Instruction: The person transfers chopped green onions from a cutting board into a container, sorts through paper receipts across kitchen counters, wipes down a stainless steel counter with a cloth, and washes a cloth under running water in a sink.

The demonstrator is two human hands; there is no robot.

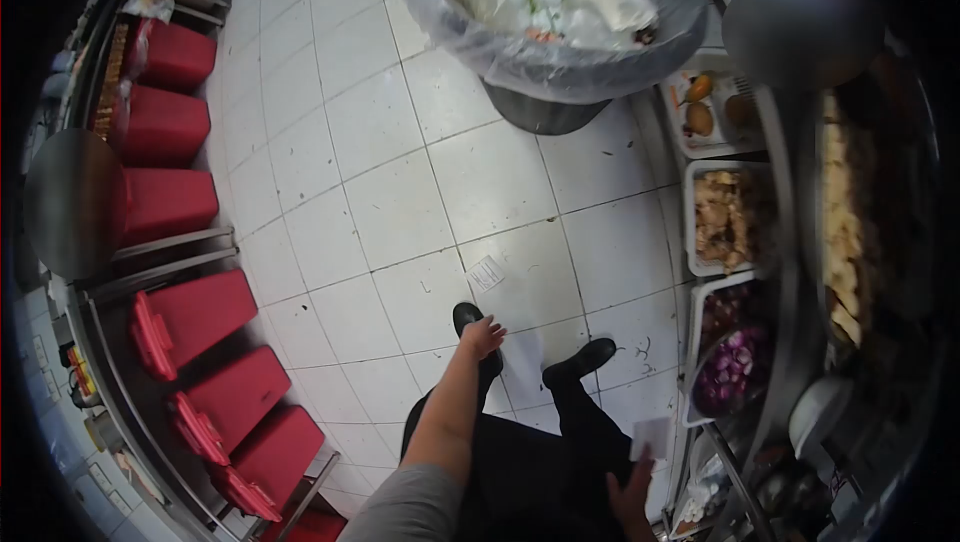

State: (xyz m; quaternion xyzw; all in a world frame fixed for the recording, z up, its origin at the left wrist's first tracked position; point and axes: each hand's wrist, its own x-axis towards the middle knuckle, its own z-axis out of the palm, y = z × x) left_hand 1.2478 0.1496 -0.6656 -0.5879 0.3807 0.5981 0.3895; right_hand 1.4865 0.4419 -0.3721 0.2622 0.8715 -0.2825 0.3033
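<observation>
My left hand [483,337] reaches down over the floor with its fingers apart and nothing in them, in front of my shoe. Just beyond it a small printed paper [486,273] lies on the white floor tiles [400,212]. Low on the right, beside my leg, my right hand [632,497] holds a pale, thin rectangular sheet [652,437] at its lower edge. What is on that sheet is too faint to read.
A lined bin [550,92] with food scraps stands ahead. Red lidded containers [205,317] line the left racks. On the right shelf are trays with vegetables [698,107], brown pieces [725,217] and a bowl of cut purple onions [735,372].
</observation>
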